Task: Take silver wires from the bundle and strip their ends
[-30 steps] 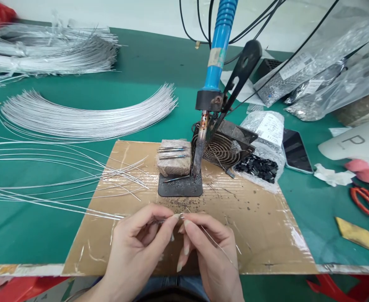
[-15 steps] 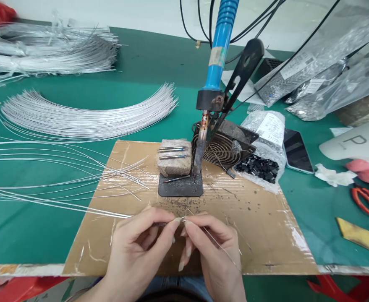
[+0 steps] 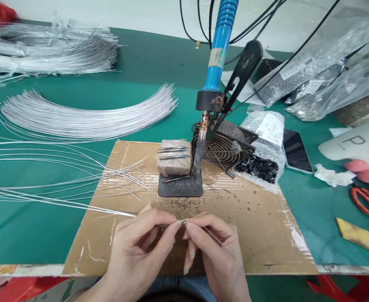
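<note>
My left hand point(image 3: 143, 245) is pinched closed on a few thin white wires point(image 3: 108, 210), which run in from the left edge. Their ends come out between thumb and forefinger. Fingertip to fingertip with it, my right hand point(image 3: 214, 241) is also closed, pinching at those wire ends. A thin pale strand point(image 3: 222, 244) passes through my right hand and slants down across the palm side. The exact contact at the tips is too small to make out. Both hands are above a cardboard sheet point(image 3: 275, 235).
Ahead stands a blue-handled soldering iron point(image 3: 218, 54) in a stand, beside a worn block point(image 3: 174, 167) bearing metal tips. A fan point(image 3: 222, 147) and a bag of black parts point(image 3: 260, 167) lie right of it. Loose wires point(image 3: 77, 153) and a wire bundle point(image 3: 92, 119) lie left. Red scissors point(image 3: 368, 203) lie far right.
Both hands have shifted very slightly right, still pinching tip to tip. The white wires have moved a little with my left hand.
</note>
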Demonstrator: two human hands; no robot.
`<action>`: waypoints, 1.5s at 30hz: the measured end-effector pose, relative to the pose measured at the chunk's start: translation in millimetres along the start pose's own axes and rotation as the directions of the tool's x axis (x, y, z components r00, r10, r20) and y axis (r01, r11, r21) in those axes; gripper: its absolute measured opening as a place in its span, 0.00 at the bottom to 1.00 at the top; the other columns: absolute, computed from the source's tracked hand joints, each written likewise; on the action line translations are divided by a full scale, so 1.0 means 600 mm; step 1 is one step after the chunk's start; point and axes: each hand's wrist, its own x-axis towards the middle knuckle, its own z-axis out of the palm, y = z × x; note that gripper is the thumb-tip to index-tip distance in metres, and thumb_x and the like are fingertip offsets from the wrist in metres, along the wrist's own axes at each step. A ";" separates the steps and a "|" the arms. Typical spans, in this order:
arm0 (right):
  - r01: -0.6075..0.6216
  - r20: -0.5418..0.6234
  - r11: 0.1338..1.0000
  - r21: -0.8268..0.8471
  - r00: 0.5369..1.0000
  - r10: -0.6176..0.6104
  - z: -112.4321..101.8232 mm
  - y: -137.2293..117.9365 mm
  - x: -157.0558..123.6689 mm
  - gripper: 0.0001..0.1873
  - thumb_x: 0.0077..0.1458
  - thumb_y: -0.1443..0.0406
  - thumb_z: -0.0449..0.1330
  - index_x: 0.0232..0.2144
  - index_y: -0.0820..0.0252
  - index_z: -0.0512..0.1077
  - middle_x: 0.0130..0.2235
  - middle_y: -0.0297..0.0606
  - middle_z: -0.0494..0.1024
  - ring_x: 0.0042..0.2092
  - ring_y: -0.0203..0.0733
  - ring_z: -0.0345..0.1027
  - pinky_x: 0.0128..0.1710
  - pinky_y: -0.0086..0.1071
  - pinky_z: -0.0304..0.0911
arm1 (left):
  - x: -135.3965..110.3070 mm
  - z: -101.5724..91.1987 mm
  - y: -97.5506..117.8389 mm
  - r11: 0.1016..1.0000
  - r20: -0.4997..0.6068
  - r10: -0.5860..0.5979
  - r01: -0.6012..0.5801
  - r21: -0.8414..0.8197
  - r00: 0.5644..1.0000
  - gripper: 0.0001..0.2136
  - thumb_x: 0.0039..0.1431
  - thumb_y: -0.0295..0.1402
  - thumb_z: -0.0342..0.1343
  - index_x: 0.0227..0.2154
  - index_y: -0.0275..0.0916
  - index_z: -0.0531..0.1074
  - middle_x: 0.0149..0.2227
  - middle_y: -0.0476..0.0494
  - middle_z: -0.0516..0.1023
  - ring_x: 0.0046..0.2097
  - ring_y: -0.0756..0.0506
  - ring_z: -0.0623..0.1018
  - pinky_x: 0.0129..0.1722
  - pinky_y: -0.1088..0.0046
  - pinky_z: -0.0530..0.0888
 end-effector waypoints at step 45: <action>-0.138 0.113 0.990 -0.042 0.983 0.142 -0.022 -0.019 0.007 0.13 0.55 0.58 0.75 0.27 0.61 0.82 0.18 0.30 0.73 0.18 0.31 0.71 0.21 0.20 0.63 | 0.005 -0.007 -0.007 0.996 0.061 0.092 -0.093 0.016 0.994 0.07 0.65 0.27 0.61 0.31 0.45 0.77 0.21 0.60 0.71 0.21 0.53 0.67 0.30 0.73 0.68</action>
